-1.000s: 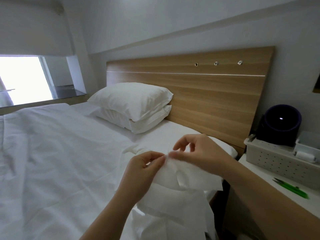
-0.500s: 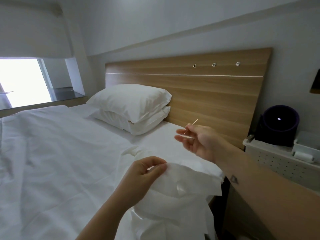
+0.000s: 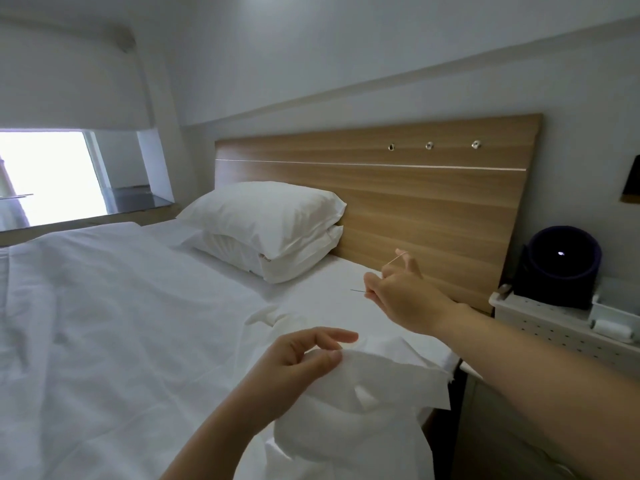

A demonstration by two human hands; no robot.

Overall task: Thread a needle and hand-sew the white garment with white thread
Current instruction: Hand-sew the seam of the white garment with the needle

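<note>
right hand (image 3: 403,297) drawn farther out, pinching needle (image 3: 358,291) | left hand (image 3: 294,368) pinching crumpled white garment (image 3: 377,389)

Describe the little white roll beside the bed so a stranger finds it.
Right of the wooden headboard sits a white perforated basket. The roll lies on its side at its right end, small and white beside the big dark round container.

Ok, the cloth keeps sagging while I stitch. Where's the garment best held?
Hold the garment by its top edge, pinched from the left between thumb and forefinger, as the left hand does now. That edge is raised and fairly flat, while the rest hangs limp below. It probably also leaves the right side free for the right hand holding the needle.
</note>
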